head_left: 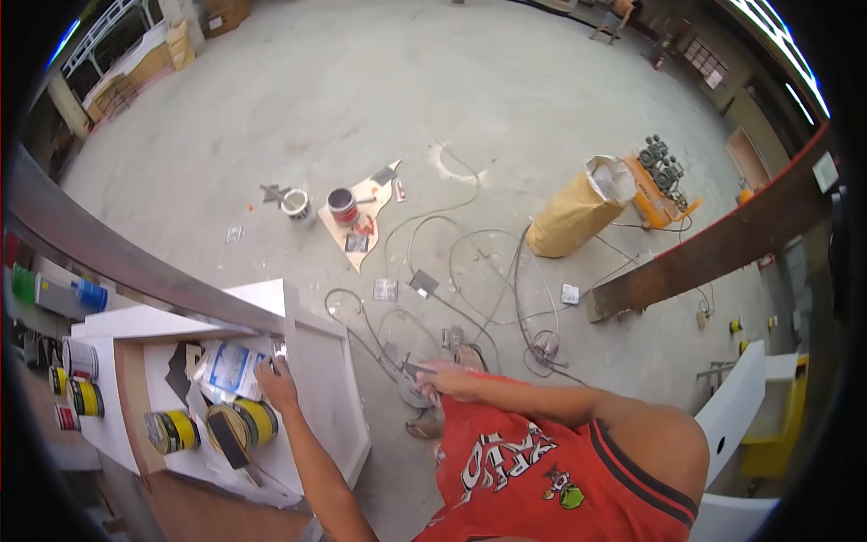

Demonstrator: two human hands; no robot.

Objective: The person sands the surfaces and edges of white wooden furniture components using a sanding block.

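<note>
Grey concrete floor spreads out far below, strewn with looping black cables (488,271). At the left stands a white wooden bench (325,379) carrying round yellow-banded tins (244,423) and a blue-and-white paper packet (230,369). The left hand (275,378) rests on it just beside that packet, fingers curled (whether they pinch anything, I cannot tell). The right hand (444,379) is closed round a small dark-handled tool (414,369). Further right slumps a tan paper sack (569,217).
</note>
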